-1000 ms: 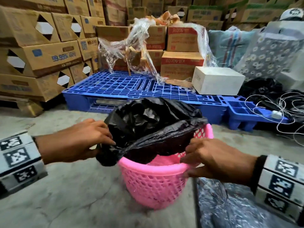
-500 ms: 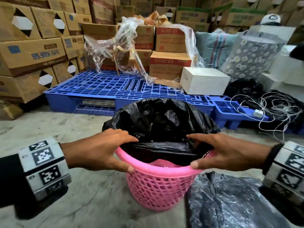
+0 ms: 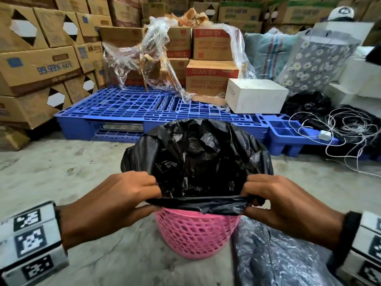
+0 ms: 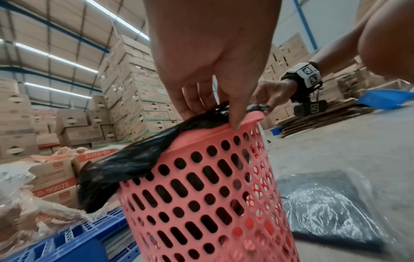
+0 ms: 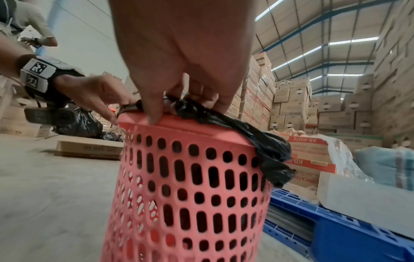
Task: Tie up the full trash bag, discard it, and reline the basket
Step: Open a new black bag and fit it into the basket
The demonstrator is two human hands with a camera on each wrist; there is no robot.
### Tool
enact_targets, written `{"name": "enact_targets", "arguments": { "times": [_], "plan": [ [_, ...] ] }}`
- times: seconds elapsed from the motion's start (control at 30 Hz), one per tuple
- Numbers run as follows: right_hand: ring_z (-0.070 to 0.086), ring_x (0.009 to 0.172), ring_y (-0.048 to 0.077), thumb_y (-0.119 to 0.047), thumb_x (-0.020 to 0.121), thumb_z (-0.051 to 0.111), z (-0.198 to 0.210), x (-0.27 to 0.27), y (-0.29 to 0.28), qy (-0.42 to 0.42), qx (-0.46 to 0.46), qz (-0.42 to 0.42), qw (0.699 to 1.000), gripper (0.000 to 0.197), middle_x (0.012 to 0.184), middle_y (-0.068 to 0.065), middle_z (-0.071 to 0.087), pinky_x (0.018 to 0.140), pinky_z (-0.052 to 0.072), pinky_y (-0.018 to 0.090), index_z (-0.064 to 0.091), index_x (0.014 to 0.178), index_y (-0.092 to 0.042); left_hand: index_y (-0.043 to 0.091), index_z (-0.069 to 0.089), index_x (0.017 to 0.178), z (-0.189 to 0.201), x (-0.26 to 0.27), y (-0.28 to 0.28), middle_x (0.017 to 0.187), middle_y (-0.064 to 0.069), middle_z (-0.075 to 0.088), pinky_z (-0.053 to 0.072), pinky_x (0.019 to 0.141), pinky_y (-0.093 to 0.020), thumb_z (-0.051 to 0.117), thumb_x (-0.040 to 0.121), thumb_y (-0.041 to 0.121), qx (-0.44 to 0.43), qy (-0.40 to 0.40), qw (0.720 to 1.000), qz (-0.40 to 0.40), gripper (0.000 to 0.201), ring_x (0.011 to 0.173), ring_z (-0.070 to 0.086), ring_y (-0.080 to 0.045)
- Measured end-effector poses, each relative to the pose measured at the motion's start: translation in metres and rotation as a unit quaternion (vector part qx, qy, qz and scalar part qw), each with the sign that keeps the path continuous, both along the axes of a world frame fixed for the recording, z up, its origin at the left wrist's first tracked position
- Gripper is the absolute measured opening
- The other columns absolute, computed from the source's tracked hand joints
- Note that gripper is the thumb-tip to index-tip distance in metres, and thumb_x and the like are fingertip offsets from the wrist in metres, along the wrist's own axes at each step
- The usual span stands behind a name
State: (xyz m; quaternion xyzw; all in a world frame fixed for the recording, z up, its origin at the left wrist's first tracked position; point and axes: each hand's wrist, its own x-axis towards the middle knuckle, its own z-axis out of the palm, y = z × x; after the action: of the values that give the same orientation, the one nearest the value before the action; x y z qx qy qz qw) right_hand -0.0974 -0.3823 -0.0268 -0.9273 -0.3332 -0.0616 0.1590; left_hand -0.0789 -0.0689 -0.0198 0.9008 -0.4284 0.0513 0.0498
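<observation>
Standing right by this, and from the head view it's one pink basket (image 3: pixel 195 234) on the concrete floor with one black trash bag (image 3: pixel 195 162) sitting in it, mouth spread wide open and folded over the far rim. The left hand (image 3: pixel 115 205) and the right hand (image 3: pixel 288 207) each pinch the near hem of the bag, one at each side, stretching it taut into a straight band across the near rim, I'd guess so it can be hooked down over that edge and stay put. So two hands, one bag, one basket, and a shiny plastic-wrapped pack (image 3: pixel 278 254) lies flat on the floor just beside the basket, maybe spare liners, can't tell. Behind it all there's a blue pallet (image 3: pixel 123 106) with one white box (image 3: pixel 255 96) on it. From the left wrist view, the left hand (image 4: pixel 210 70) has its fingers curled over the bunched plastic right at the rim, one fingertip reaching onto the pink edge, with a fold of the bag (image 4: pixel 125 168) drooping down the outside wall. From the right wrist view it's the mirror image: the right hand (image 5: pixel 183 58) clutches a wad of bag at the rim, a tail of it (image 5: pixel 264 150) hanging outside the basket (image 5: pixel 190 195).
</observation>
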Motion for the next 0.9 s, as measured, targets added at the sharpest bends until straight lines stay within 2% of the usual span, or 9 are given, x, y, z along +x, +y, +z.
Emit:
{"name": "enact_targets", "arguments": {
  "times": [0.3, 0.43, 0.57, 0.63, 0.7, 0.73, 0.8, 0.83, 0.9],
  "plan": [
    [0.064, 0.063, 0.018, -0.031, 0.087, 0.052, -0.032, -0.01, -0.006, -0.176, -0.012, 0.003, 0.984, 0.02, 0.075, -0.002, 0.067, 0.05, 0.053, 0.029, 0.067, 0.084, -0.019, 0.03, 0.067, 0.075, -0.012, -0.027, 0.001, 0.065, 0.013, 0.067, 0.049, 0.04, -0.021, 0.039, 0.07, 0.039, 0.161, -0.027, 0.985, 0.046, 0.03, 0.056, 0.065, -0.009],
    [0.064, 0.064, 0.02, -0.021, 0.089, 0.054, -0.047, -0.013, -0.012, -0.214, -0.077, 0.047, 0.973, 0.017, 0.079, -0.001, 0.07, 0.052, 0.054, 0.03, 0.069, 0.088, -0.014, 0.022, 0.069, 0.078, -0.023, -0.026, -0.005, 0.068, 0.006, 0.07, 0.056, 0.048, -0.024, 0.033, 0.066, 0.032, 0.202, -0.05, 0.978, 0.021, 0.039, 0.059, 0.067, -0.015],
    [0.063, 0.067, 0.021, -0.016, 0.09, 0.047, -0.054, -0.01, -0.014, -0.205, -0.118, 0.062, 0.97, 0.018, 0.079, 0.0, 0.066, 0.054, 0.053, 0.03, 0.065, 0.091, -0.013, 0.018, 0.069, 0.086, -0.033, -0.026, -0.005, 0.076, 0.002, 0.072, 0.058, 0.054, -0.027, 0.034, 0.064, 0.032, 0.245, -0.01, 0.969, 0.015, 0.043, 0.066, 0.068, -0.018],
    [0.064, 0.07, 0.02, -0.015, 0.09, 0.05, -0.055, -0.01, -0.015, -0.195, -0.1, 0.059, 0.974, 0.015, 0.082, 0.001, 0.066, 0.051, 0.052, 0.031, 0.065, 0.091, -0.013, 0.022, 0.064, 0.097, -0.027, -0.026, -0.003, 0.091, 0.006, 0.07, 0.058, 0.063, -0.024, 0.04, 0.071, 0.036, 0.21, 0.002, 0.978, -0.008, 0.038, 0.08, 0.067, -0.015],
    [0.065, 0.073, 0.018, -0.019, 0.089, 0.056, -0.052, -0.012, -0.018, -0.19, -0.052, 0.049, 0.979, 0.014, 0.087, 0.001, 0.069, 0.051, 0.053, 0.029, 0.068, 0.093, -0.013, 0.03, 0.054, 0.115, -0.013, -0.024, 0.0, 0.118, 0.011, 0.061, 0.051, 0.082, -0.021, 0.043, 0.088, 0.038, 0.138, 0.097, 0.985, -0.031, 0.031, 0.104, 0.059, -0.008],
    [0.066, 0.074, 0.016, -0.024, 0.088, 0.059, -0.05, -0.014, -0.02, -0.191, -0.026, 0.044, 0.98, 0.016, 0.088, 0.0, 0.071, 0.052, 0.053, 0.028, 0.071, 0.092, -0.013, 0.037, 0.05, 0.119, -0.007, -0.024, 0.002, 0.126, 0.018, 0.056, 0.044, 0.086, -0.012, 0.046, 0.091, 0.04, 0.076, 0.17, 0.982, -0.037, 0.028, 0.11, 0.054, 0.001],
    [0.064, 0.071, 0.013, -0.033, 0.088, 0.059, -0.041, -0.017, -0.023, -0.192, 0.007, 0.019, 0.981, 0.02, 0.084, -0.001, 0.069, 0.052, 0.051, 0.024, 0.072, 0.089, -0.017, 0.054, 0.053, 0.105, 0.002, -0.024, 0.006, 0.116, 0.034, 0.059, 0.041, 0.081, -0.002, 0.054, 0.09, 0.037, -0.023, 0.256, 0.966, -0.028, 0.022, 0.102, 0.055, 0.014],
    [0.061, 0.071, 0.012, -0.039, 0.088, 0.058, -0.036, -0.017, -0.024, -0.186, 0.012, 0.001, 0.982, 0.024, 0.084, -0.002, 0.067, 0.053, 0.05, 0.023, 0.071, 0.091, -0.019, 0.057, 0.056, 0.094, 0.002, -0.025, 0.008, 0.102, 0.029, 0.064, 0.045, 0.073, -0.004, 0.056, 0.089, 0.036, -0.058, 0.232, 0.971, -0.018, 0.021, 0.088, 0.059, 0.012],
    [0.058, 0.079, 0.011, -0.05, 0.085, 0.054, -0.023, -0.011, -0.025, -0.164, 0.006, -0.028, 0.986, 0.037, 0.095, -0.002, 0.065, 0.062, 0.048, 0.022, 0.066, 0.106, -0.021, 0.045, 0.057, 0.09, -0.003, -0.02, 0.011, 0.085, 0.018, 0.062, 0.048, 0.06, -0.013, 0.056, 0.088, 0.039, -0.107, 0.105, 0.989, -0.009, 0.006, 0.071, 0.057, 0.006]
  ]
}}
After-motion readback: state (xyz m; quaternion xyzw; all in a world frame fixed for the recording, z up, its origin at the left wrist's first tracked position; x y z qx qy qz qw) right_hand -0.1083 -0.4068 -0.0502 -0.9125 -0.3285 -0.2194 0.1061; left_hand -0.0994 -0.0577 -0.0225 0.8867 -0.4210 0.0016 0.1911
